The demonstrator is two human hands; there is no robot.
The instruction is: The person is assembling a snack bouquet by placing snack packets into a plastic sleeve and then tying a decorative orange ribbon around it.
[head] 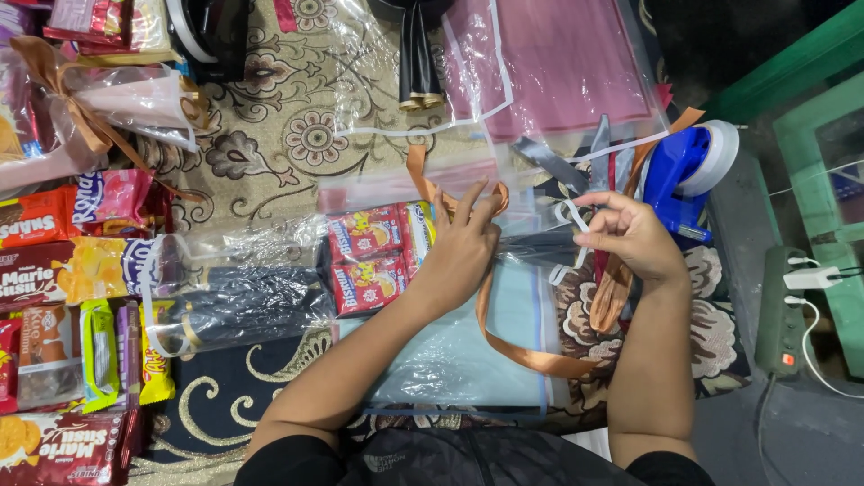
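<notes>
A: What lies at the floor's left edge?
B: Snack packets (pixel 63 270). Mid-floor, the left hand (pixel 461 250), fingers spread flat, presses the orange ribbon (pixel 504 346) onto a clear bag (pixel 450 270).
A: And the right hand (pixel 630 236)?
B: Pinched on a white strip (pixel 567 216) beside the blue tape dispenser (pixel 679 171). Bag filled, ribbon untied.

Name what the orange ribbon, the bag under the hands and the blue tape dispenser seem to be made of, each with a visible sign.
Orange ribbon: likely satin fabric; soft sheen, limp curling loop.
Clear bag: thin plastic film; see-through, crinkled, glinting. The left hand presses on it.
Blue tape dispenser: probably hard moulded plastic; smooth, glossy, rigid curves.
The right hand pinches a pale strip, apparently tape.
</notes>
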